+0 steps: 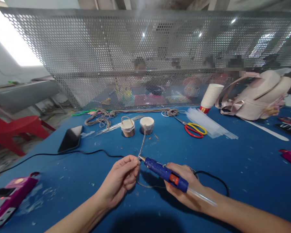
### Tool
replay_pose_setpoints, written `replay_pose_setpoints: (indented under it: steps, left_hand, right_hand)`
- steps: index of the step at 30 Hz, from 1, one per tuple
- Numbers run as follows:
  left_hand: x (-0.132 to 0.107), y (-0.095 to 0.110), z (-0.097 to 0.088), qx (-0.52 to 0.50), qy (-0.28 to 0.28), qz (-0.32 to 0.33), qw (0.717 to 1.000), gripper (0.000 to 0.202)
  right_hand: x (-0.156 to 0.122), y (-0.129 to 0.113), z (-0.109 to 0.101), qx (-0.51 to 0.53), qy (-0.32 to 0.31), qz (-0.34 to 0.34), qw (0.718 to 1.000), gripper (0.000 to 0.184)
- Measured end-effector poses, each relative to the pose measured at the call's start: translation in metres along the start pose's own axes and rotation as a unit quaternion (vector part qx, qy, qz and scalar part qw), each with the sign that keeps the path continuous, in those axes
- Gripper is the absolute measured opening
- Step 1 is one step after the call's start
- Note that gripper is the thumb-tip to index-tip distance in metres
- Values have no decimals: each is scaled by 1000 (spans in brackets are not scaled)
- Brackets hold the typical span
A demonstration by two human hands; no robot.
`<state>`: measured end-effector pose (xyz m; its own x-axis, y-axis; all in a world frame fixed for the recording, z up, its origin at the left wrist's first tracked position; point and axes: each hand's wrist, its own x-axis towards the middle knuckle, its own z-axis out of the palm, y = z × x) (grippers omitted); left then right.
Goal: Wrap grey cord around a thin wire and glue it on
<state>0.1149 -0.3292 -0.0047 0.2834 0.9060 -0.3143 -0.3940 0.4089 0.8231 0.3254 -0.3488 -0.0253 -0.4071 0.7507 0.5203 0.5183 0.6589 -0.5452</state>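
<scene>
My left hand is closed in a pinch on a thin grey string that rises toward two small round baskets. My right hand grips a blue hot glue gun with an orange trigger and a clear glue stick out the back. The gun's metal tip touches the string right at my left fingertips. One little basket has a string handle; the other stands beside it, close to the string's far end. All lie on a blue table.
Black cable crosses the table. A phone lies left, scissors and clear glue sticks right. Paper cups, a pink backpack, coiled string and magenta tools sit around. A perforated metal screen stands behind, with people beyond.
</scene>
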Motion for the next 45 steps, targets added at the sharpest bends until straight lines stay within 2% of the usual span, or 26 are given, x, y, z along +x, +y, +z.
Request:
replay_pose_setpoints:
  steps: [6, 12, 18, 23, 33, 45]
  left_hand:
    - [0, 0, -3, -5, 2, -7, 1000, 22]
    - [1, 2, -1, -9, -6, -16, 1000, 23]
    - [0, 1, -3, -7, -6, -21, 1000, 20]
    - [-1, 2, -2, -7, -10, -28, 1000, 22]
    - [-1, 0, 0, 8, -4, -5, 1000, 21]
    - [-2, -4, 3, 79, 35, 47, 995, 28]
  right_hand:
    - [-3, 2, 0, 11, -2, 16, 1000, 3]
    - [-4, 1, 1, 4, -5, -11, 1000, 3]
    - [0, 1, 0, 2, -12, 28, 1000, 3]
    - [-1, 2, 0, 16, -28, 21, 999, 1]
    - [-1, -1, -1, 4, -13, 1, 1000, 4]
    - [-3, -4, -3, -10, -16, -9, 1000, 2]
